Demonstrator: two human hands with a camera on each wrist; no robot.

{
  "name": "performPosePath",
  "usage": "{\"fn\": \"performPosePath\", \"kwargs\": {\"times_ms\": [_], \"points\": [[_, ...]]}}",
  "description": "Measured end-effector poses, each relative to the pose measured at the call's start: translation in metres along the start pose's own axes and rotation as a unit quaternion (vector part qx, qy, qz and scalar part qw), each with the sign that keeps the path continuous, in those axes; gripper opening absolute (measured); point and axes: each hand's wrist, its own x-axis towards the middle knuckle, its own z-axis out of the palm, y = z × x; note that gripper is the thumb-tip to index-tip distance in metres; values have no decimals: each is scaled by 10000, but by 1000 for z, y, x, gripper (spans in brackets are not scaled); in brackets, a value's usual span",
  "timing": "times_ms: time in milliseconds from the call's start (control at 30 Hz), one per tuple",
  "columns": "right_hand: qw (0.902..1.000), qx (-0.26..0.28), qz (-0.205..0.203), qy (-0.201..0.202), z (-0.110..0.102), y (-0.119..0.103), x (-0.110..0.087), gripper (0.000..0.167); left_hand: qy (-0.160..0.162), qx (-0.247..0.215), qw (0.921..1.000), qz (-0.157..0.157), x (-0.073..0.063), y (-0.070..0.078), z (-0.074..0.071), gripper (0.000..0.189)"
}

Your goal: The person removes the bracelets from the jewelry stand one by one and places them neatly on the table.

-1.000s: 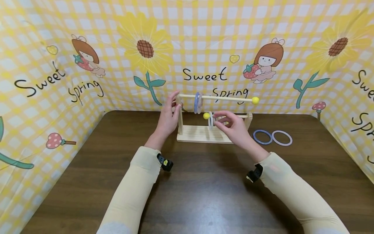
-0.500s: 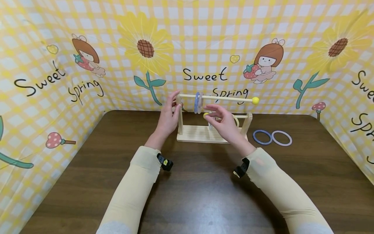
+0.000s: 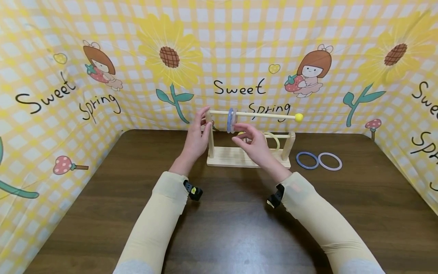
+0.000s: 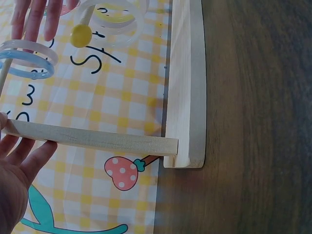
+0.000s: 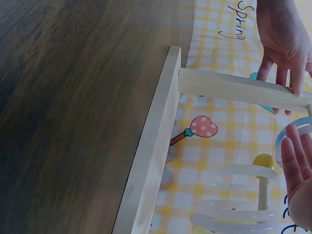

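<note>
A pale wooden stand (image 3: 232,156) carries two rods at different heights. My left hand (image 3: 197,139) grips its left post (image 4: 97,138), thumb on one side and fingers on the other. Near that post, a blue ring (image 3: 229,121) and a pinkish clear ring (image 4: 44,51) hang on the upper rod (image 3: 267,115). My right hand (image 3: 256,146) is just below them, fingers nearly straight and fingertips right at the pinkish ring. Several whitish rings (image 5: 236,226) hang on the lower rod (image 5: 263,195) behind the right hand, with a yellowish ring (image 3: 277,142) farther along.
A yellow ball (image 3: 299,117) caps the upper rod's free right end; another yellow ball (image 5: 263,160) caps the lower one. Right of the stand, a blue ring (image 3: 307,168) and a pale lilac ring (image 3: 330,170) lie on the dark wooden table (image 3: 226,228). Checked cloth (image 3: 239,49) hangs close behind.
My right hand has moved left and slightly up, from the whitish rings on the lower rod, past its yellow ball, to the rings on the upper rod. The left hand stays on the post.
</note>
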Motion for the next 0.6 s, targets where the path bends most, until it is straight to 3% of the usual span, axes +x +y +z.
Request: {"fn": "performPosePath", "kwargs": {"times_ms": [600], "points": [[9951, 349, -1, 930, 4, -3, 3, 23, 39, -150, 9998, 106, -1, -2, 1, 46]]}}
